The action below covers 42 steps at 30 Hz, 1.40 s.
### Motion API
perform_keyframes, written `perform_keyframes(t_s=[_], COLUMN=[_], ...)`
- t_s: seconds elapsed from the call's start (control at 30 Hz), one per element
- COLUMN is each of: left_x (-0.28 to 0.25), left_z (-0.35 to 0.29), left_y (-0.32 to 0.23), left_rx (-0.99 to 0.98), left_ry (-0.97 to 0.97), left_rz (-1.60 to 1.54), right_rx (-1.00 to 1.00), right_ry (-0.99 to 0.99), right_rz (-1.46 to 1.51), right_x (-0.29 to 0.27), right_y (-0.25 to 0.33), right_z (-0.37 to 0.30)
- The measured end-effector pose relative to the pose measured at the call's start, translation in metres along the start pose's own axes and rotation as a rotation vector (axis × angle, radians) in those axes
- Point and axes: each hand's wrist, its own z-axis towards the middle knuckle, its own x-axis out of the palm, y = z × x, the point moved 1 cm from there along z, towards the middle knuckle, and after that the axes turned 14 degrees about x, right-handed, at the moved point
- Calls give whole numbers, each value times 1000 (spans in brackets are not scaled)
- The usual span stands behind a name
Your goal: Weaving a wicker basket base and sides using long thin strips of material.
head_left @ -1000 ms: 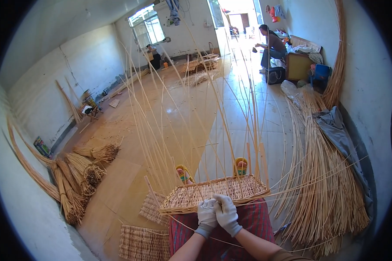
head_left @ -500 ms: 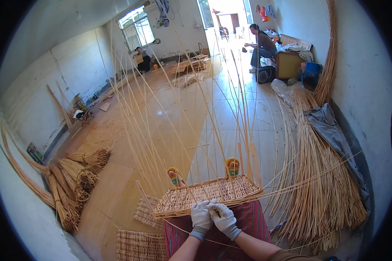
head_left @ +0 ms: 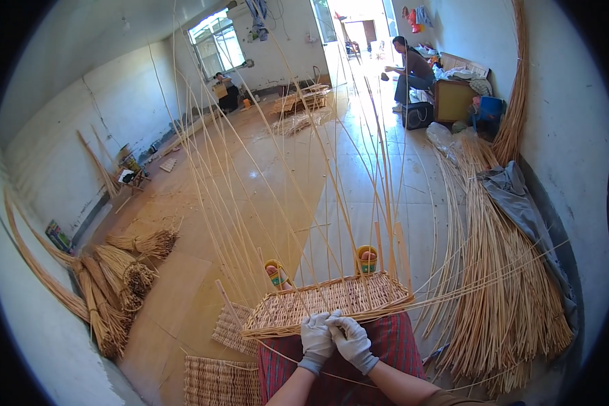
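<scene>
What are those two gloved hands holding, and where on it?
Both the left hand and right hand grip the near rim of the woven wicker base, at its middle.

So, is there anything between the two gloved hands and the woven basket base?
Nothing visible. The left hand and right hand already rest on the near edge of the woven basket base.

Rough woven wicker basket base; matt grey cloth gloves.

L hand slid left along woven base, base lower in view
</scene>
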Motion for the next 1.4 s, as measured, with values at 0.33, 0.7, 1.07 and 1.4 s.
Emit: perform_keyframes(t_s=[0.33, 0.7, 1.07, 1.4], left_x=[2, 2, -18, -30], left_z=[-2, -2, 13, 12], left_y=[3, 3, 1, -4], left_rx=[6, 2, 81, 30], left_ry=[45, -4, 60, -26], left_rz=[37, -1, -71, -142], right_rx=[16, 30, 527, 4], right_ry=[7, 47, 271, -163], right_rz=[1, 6, 126, -101], right_x=[0, 1, -20, -49], right_y=[4, -11, 1, 55], right_z=[-1, 1, -8, 41])
